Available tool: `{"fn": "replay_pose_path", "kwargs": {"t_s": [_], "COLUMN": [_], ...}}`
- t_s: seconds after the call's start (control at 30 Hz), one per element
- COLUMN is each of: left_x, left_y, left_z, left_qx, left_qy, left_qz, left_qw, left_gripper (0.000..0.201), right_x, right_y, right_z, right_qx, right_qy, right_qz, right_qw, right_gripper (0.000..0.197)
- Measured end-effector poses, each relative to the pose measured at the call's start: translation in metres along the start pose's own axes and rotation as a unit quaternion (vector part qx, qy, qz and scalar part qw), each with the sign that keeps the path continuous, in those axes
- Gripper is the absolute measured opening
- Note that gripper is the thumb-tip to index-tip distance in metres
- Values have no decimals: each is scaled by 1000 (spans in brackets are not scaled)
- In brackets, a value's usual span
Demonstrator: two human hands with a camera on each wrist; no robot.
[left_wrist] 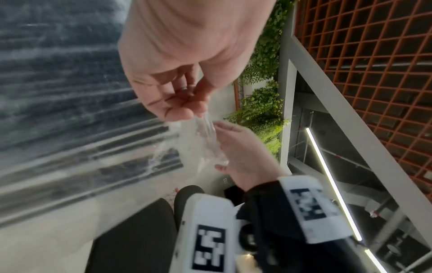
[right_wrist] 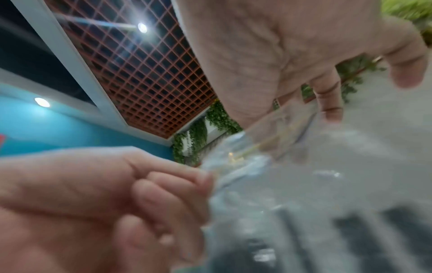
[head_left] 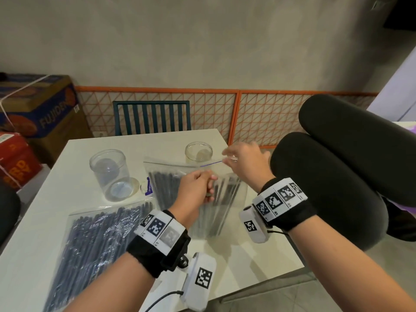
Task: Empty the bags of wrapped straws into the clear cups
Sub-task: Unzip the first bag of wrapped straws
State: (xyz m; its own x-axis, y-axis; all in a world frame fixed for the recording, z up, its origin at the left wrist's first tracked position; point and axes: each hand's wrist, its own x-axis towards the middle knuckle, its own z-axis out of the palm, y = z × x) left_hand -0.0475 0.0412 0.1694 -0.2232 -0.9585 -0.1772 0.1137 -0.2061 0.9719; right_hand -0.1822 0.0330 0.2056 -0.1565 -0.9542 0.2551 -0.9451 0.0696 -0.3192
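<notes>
Clear zip bag (head_left: pixel 175 176); dark wrapped straws (head_left: pixel 164 188)

Plain grey plaster wall (head_left: pixel 202 41) with orange lattice panel (head_left: pixel 258 113) along its base. Teal slatted chair (head_left: pixel 152 117) stands behind the white table (head_left: pixel 67 176). Cardboard boxes (head_left: pixel 38 104) stacked left.

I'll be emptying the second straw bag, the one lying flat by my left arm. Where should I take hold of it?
Grip the flat bag by its empty top strip near the tall clear cup, coming from above at a corner; the straws stop short there, leaving loose film to pinch.
</notes>
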Motion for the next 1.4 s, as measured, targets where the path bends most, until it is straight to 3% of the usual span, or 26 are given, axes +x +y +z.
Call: {"fn": "replay_pose_path", "kwargs": {"t_s": [0.13, 0.3, 0.53, 0.7, 0.87, 1.17, 1.27, 1.4], "left_x": [1, 11, 8, 8, 17, 9, 6, 16], "left_y": [2, 10, 6, 6, 13, 0, 1, 11], "left_z": [2, -19, -32, -30, -38, -59, -61, -68], "left_qx": [1, -20, -21, -11, 26, 12, 13, 85], "left_qy": [-9, 69, 58, 44, 114, 111, 101, 138], "left_qz": [-7, -15, -19, -20, 0, -8, -21, 0], "left_qw": [1000, 997, 998, 999, 993, 994, 995, 987], "left_gripper": [27, 24, 24, 21, 24, 28, 22, 23], "right_x": [-9, -4, 15, 5, 5, 28, 25, 19], "right_y": [-24, -23, -19, -40, -49, -41, -45, -56], "right_z": [8, 14, 18, 30, 39, 40, 45, 50], "right_qx": [25, 64, 21, 62, 89, 100, 108, 91], "right_qy": [-13, -15, 10, -39, -49, -37, -72, -96], "right_qz": [-69, -55, 2, -61, -66, 26, -30, -92], "right_qw": [997, 996, 1000, 995, 993, 994, 991, 987], "right_gripper": [17, 17, 21, 17, 14, 18, 14, 16]}}
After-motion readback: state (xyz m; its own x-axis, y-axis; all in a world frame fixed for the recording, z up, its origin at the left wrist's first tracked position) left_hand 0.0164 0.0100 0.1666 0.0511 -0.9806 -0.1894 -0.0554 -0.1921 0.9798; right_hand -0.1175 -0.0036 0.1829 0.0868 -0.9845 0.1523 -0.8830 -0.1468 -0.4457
